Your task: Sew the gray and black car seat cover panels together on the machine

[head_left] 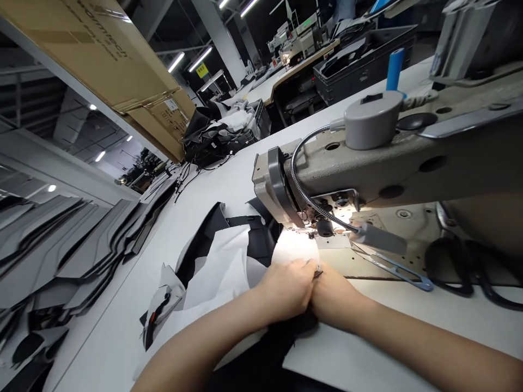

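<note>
My left hand (pixel 288 288) and my right hand (pixel 333 294) press together on a white and black fabric piece (pixel 223 261) just in front of the needle area (pixel 316 231) of a beige sewing machine (pixel 408 158). Both hands have curled fingers pinching the fabric edge under the bright lamp light. A small dark item sits between the fingertips; I cannot make it out. The fabric trails to the left over the white table (pixel 388 348).
Thread snips (pixel 402 270) and black scissors (pixel 466 267) lie on the machine bed to the right. Stacks of grey cut pieces (pixel 61 250) fill the left. Cardboard boxes (pixel 106 60) sit on a shelf above. Other sewing stations stand far behind.
</note>
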Motion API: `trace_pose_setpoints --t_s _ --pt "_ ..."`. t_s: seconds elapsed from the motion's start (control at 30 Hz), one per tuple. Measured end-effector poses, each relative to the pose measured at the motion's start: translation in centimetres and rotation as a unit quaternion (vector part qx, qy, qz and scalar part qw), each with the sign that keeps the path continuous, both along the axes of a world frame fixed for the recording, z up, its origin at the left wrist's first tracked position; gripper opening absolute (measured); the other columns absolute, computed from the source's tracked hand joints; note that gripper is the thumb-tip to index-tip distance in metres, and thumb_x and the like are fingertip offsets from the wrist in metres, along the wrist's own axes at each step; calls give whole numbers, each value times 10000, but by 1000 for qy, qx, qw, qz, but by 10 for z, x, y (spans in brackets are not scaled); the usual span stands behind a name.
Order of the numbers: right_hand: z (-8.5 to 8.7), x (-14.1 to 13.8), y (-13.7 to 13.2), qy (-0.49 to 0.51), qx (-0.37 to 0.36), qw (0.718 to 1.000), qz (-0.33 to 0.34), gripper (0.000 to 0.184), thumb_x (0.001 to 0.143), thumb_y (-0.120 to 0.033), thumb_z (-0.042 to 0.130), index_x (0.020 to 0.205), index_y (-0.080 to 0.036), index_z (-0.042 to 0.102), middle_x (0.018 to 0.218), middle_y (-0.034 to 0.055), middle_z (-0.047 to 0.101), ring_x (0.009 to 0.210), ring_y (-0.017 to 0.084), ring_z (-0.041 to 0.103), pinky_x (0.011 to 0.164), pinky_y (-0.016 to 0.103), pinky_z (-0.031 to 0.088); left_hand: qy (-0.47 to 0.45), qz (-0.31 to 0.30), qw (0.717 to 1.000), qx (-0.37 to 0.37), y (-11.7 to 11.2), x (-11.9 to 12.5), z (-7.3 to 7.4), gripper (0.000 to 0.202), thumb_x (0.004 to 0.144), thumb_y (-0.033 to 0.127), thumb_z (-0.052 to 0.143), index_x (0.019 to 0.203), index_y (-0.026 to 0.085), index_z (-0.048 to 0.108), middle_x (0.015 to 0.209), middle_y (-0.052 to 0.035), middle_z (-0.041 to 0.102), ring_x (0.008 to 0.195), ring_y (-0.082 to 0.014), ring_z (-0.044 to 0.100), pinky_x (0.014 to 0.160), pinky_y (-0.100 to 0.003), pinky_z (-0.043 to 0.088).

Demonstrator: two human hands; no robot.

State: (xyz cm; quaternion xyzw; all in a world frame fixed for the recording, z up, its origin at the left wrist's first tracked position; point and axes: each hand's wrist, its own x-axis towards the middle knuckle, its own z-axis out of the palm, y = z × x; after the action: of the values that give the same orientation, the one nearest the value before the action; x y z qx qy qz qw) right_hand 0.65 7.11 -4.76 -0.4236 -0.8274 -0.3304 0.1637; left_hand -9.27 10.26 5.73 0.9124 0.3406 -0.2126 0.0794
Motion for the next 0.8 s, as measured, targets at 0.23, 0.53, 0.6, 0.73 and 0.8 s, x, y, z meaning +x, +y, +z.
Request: trace_pose_setpoints --t_s 0.23,0.53,0.6,0.73,0.8 --pt "-11 17 -46 176 -76 976 103 413 736 -79 430 1073 16 649 1115 218 639 1066 310 590 894 386 518 -4 23 1000 -4 7 -17 -10 276 927 282 366 1146 210 518 986 -42 660 880 -236 640 681 -329 511" --pt "-21 19 -37 198 -107 971 79 428 704 -105 468 1063 54 638 1153 241 613 1112 343 547 889 431 516 -19 30 998 57 13 -1 -25 219 900 246 374 999 180 559 906 -57 643 803 -230 631 659 -324 505" --pt "-17 22 -31 206 -96 971 73 425 713 -147 487 1062 36 645 1155 220 621 1119 326 545 897 414 513 -33 28 996 76 20 1 -28 219 887 218 381 994 182 569 918 -62 641 818 -234 626 674 -329 503" --pt "-26 22 -18 248 -55 966 51 436 770 -303 521 1104 -52 644 1169 139 637 1090 260 572 883 336 519 -78 24 992 92 29 0 -31 240 873 198 406 1029 205 588 998 -54 643 866 -228 616 726 -325 496" --pt "-44 23 -5 252 -11 964 80 433 807 -380 503 1079 -76 647 1126 125 659 1040 239 599 825 295 535 -109 22 989 97 31 -2 -33 230 886 221 401 983 213 609 996 -42 645 859 -214 612 740 -317 489"
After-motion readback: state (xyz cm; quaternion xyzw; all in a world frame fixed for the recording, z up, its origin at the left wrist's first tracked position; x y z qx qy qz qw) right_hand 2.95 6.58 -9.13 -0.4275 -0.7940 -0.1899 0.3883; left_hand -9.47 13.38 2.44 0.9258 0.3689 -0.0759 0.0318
